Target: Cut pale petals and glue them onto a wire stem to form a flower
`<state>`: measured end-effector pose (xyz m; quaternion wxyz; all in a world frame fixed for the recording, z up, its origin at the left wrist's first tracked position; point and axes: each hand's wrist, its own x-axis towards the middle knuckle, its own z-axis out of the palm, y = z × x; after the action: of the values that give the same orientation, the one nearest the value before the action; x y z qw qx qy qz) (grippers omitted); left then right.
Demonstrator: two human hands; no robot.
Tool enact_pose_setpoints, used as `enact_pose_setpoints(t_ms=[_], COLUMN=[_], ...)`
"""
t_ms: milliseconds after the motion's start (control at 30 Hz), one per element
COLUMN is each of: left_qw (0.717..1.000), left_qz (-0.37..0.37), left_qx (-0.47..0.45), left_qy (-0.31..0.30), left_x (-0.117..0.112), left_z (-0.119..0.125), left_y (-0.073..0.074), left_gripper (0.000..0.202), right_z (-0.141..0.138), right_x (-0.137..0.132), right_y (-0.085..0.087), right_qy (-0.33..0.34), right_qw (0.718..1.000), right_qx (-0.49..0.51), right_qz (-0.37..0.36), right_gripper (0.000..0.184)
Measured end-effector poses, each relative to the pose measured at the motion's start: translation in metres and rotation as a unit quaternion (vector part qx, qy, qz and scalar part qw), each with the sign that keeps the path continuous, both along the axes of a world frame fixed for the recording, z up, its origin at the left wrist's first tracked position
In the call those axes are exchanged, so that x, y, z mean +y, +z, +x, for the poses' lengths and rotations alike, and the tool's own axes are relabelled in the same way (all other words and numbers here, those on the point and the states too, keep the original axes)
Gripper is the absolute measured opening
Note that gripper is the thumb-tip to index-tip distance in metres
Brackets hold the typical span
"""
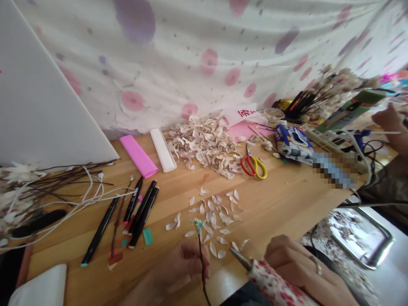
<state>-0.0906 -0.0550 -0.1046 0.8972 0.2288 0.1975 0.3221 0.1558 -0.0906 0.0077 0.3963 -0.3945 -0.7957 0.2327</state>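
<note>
My left hand (178, 270) is closed in a pinch on a thin dark stem (200, 255) whose tip, wrapped in teal tape, points up over the table. My right hand (299, 272) is wrapped round a glue gun (270, 282) with a flowered cover; its metal nozzle points left toward the stem. Just beyond both hands, several small pale petals (213, 214) lie scattered on the wooden table (280, 199).
A large heap of petals (204, 144), red-and-yellow scissors (254, 165), pink and white paper rolls (138, 156), black markers (140, 212), stems and white cables (63, 191) lie on the table. Another person's hand (390, 123) is at the far right by a power strip (331, 138). A metal tray (360, 236) sits below the table edge.
</note>
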Motion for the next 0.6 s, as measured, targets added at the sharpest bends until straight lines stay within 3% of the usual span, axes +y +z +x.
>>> enact_pose_setpoints(t_ms=[100, 233, 400, 600], left_qw=[1.0, 1.0, 1.0, 1.0], left_qz=[0.001, 0.004, 0.006, 0.01], left_qx=[-0.002, 0.002, 0.008, -0.007], left_qy=[0.005, 0.006, -0.007, -0.019], left_x=[-0.001, -0.003, -0.004, -0.003], left_z=[0.001, 0.002, -0.001, -0.003], left_y=[-0.003, -0.006, -0.007, -0.004], left_gripper=[0.031, 0.032, 0.037, 0.029], right_z=[-0.016, -0.028, -0.038, -0.042], right_x=[0.003, 0.005, 0.002, 0.001], right_y=[-0.018, -0.035, -0.03, -0.026], right_qy=[-0.039, -0.073, -0.108, -0.117], right_qw=[0.999, 0.996, 0.993, 0.992], right_qx=[0.015, 0.011, -0.019, -0.04], right_qz=[-0.003, 0.048, 0.042, 0.017], right_gripper=[0.033, 0.023, 0.039, 0.041])
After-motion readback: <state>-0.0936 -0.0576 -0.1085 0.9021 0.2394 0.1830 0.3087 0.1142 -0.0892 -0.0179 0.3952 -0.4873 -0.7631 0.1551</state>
